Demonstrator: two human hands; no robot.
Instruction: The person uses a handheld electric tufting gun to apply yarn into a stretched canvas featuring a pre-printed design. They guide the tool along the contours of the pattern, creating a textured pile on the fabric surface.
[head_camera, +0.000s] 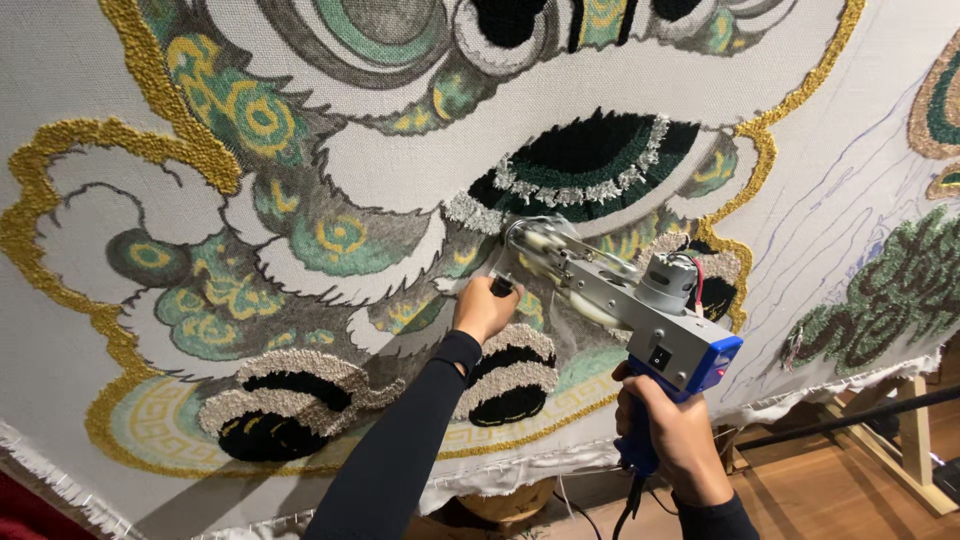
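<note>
Currently the right hand (672, 425) is clenched around the blue grip of the tufting gun (625, 300), below the lower edge of the stretched cloth (390, 165). The left hand (484, 308) grasps the gun's front handle, close against the cloth near its lower middle. The gun's long axis runs from lower right up to upper left, its tip meeting the cloth just above the left hand.

Bright, even warm light; sharp focus (slight bending at the edges), soft shadows below the arms.
</note>
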